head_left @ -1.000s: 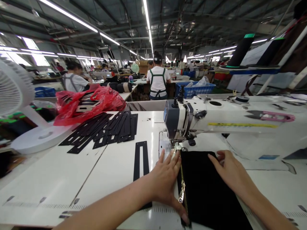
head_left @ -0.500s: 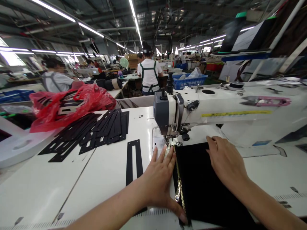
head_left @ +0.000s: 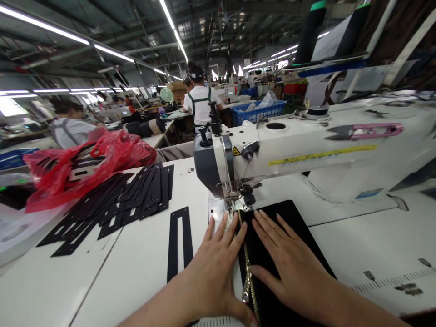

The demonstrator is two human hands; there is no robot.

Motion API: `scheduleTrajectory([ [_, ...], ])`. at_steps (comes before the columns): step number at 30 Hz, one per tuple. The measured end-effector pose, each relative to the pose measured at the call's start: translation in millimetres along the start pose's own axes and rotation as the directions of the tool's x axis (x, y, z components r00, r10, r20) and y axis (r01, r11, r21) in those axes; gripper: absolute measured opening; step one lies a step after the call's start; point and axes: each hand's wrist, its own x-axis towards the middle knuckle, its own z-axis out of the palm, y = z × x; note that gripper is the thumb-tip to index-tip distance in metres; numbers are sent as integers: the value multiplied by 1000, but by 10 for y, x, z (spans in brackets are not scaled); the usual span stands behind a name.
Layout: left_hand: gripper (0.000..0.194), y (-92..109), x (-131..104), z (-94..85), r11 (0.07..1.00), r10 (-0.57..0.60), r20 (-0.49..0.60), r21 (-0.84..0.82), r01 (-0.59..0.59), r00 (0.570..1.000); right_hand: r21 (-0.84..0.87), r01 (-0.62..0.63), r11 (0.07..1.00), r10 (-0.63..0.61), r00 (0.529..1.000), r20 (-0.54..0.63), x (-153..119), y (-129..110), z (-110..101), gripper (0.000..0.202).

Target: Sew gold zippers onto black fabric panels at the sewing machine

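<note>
Black fabric lies on the white sewing table, its upper left corner at the presser foot of the sewing machine. A gold zipper with a metal pull runs along its left side. My left hand rests flat with fingers spread, left of the zipper, fingertips just below the needle area. My right hand lies flat on the fabric right of the zipper, fingers extended and thumb near the teeth. A black frame-shaped strip lies left of my left hand.
Many similar black strips are piled on the left beside a red plastic bag. Pink-handled snips rest on the machine arm. Beyond are a blue basket and people at other tables.
My right hand has moved left from the fabric's upper right edge to lie flat near the zipper. The fabric's far edge now looks angled. The view has shifted slightly.
</note>
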Motion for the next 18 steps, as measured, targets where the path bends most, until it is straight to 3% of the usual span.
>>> scheduleTrajectory([
  [4, 124, 13, 10, -30, 1000, -10, 15, 28, 9, 1000, 53, -33, 998, 32, 999, 32, 7, -10, -16, 71],
  [10, 125, 32, 63, -97, 996, -52, 120, 72, 43, 991, 51, -57, 997, 54, 997, 63, -16, -17, -16, 71],
  [18, 108, -46, 12, -35, 994, 42, 22, 103, -44, 999, -26, -44, 999, 43, 999, -26, -5, -2, 44, 87],
])
